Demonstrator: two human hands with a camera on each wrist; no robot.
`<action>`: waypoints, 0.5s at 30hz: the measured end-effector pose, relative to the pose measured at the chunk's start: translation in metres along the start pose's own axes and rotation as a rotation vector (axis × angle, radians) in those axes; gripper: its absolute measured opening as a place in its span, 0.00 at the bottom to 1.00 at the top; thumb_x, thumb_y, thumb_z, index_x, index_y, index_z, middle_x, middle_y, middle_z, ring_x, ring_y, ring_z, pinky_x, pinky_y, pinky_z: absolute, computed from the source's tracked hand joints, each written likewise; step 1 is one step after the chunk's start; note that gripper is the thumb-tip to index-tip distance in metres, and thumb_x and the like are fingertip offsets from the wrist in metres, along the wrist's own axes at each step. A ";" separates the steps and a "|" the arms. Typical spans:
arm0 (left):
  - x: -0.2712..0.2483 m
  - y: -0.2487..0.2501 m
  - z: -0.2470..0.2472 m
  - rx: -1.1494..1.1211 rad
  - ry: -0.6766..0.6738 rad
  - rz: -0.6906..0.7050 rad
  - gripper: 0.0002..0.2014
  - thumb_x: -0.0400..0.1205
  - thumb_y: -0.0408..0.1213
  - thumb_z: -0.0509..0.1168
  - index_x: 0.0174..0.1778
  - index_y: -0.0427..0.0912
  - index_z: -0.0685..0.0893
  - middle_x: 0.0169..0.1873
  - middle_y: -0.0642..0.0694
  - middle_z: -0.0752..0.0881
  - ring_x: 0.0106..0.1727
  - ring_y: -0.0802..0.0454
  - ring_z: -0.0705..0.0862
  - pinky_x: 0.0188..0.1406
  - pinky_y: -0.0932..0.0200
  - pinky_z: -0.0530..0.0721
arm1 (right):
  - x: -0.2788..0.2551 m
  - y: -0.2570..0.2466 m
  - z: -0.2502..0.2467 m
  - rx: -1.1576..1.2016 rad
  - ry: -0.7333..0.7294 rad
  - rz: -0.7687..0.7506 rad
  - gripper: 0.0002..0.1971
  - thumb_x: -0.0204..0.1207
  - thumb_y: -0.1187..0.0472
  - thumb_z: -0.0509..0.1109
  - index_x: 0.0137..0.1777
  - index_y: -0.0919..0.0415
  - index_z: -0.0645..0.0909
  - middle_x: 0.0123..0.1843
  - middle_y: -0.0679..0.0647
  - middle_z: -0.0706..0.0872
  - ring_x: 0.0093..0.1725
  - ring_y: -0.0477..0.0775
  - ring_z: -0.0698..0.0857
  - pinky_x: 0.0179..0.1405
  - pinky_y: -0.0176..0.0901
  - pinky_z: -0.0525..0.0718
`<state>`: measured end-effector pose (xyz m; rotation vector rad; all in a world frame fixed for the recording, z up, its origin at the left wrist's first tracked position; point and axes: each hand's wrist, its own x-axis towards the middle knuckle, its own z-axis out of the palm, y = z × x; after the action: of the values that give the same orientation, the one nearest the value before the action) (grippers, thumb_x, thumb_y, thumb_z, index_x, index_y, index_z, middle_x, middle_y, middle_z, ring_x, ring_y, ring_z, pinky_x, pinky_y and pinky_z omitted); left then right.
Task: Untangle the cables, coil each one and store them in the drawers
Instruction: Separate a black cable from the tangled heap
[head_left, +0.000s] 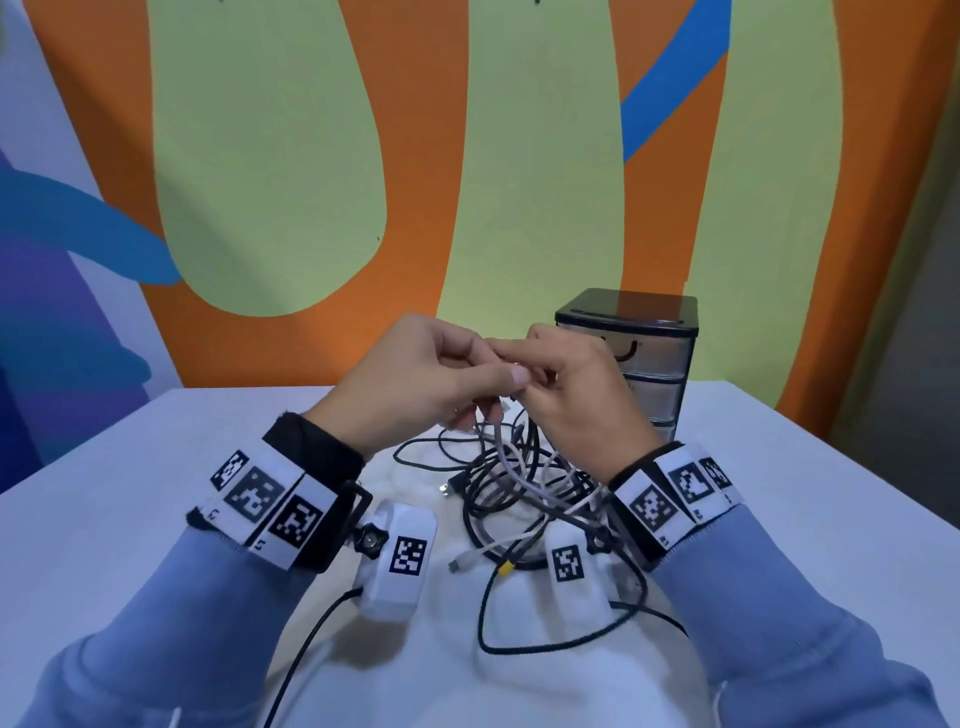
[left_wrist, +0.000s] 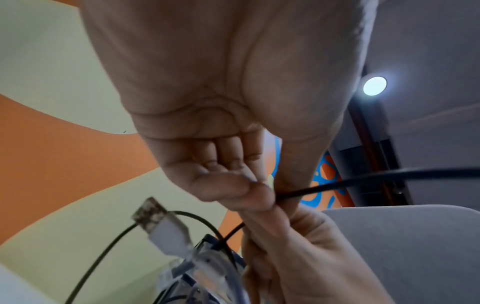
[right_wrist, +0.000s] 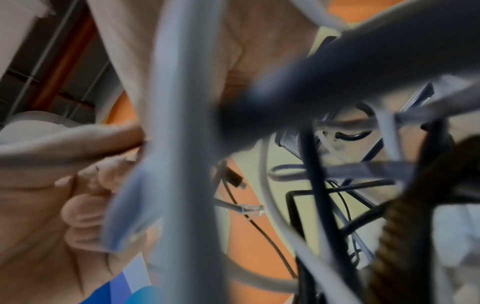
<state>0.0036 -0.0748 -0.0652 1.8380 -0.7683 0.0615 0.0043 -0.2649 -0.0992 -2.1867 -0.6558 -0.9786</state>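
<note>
A: Where is the tangled bundle of black, white and grey cables (head_left: 519, 483) now?

B: Its top is lifted between the two hands, and the rest hangs down and lies on the white table (head_left: 130, 467), near the person, in the middle. A loose black loop trails to the near right.

A: What does the left hand (head_left: 415, 379) do?

B: Its fingers are curled and it pinches cable strands between thumb and fingers. In the left wrist view a thin black cable (left_wrist: 337, 185) passes under the thumb of the left hand (left_wrist: 221, 98), and a white USB plug (left_wrist: 161, 226) hangs just beside it.

A: And the right hand (head_left: 571, 395)?

B: It meets the left one fingertip to fingertip and also grips strands of the bundle. The right wrist view is very blurred, so which cable it holds I cannot say; it seems to be a light one.

A: The drawers?

B: The small plastic drawer unit with black top and clear drawers (head_left: 649, 358) stands at the far right of the table, behind the right hand. Its visible drawers look closed.
</note>
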 end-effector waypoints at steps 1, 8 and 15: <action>0.000 0.001 -0.002 -0.018 0.000 0.014 0.14 0.83 0.35 0.77 0.43 0.24 0.89 0.31 0.34 0.90 0.28 0.46 0.78 0.27 0.61 0.77 | 0.000 -0.001 0.000 0.008 -0.005 0.013 0.10 0.84 0.56 0.74 0.58 0.40 0.93 0.34 0.45 0.73 0.36 0.50 0.75 0.34 0.49 0.74; 0.002 0.003 -0.009 -0.328 0.214 0.203 0.09 0.82 0.33 0.72 0.37 0.35 0.87 0.32 0.35 0.83 0.28 0.49 0.75 0.28 0.62 0.73 | -0.001 -0.012 0.002 0.150 -0.075 0.121 0.04 0.82 0.50 0.77 0.51 0.47 0.88 0.28 0.44 0.70 0.31 0.45 0.69 0.33 0.46 0.67; 0.011 -0.006 -0.018 -0.284 0.334 0.193 0.11 0.91 0.35 0.67 0.43 0.38 0.87 0.28 0.47 0.79 0.27 0.52 0.71 0.28 0.62 0.72 | -0.002 -0.015 0.000 0.512 -0.065 0.236 0.10 0.85 0.58 0.76 0.60 0.52 0.78 0.37 0.49 0.77 0.29 0.53 0.77 0.31 0.49 0.81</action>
<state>0.0207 -0.0634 -0.0586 1.4340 -0.6764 0.3569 -0.0070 -0.2550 -0.0953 -1.7928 -0.5843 -0.5444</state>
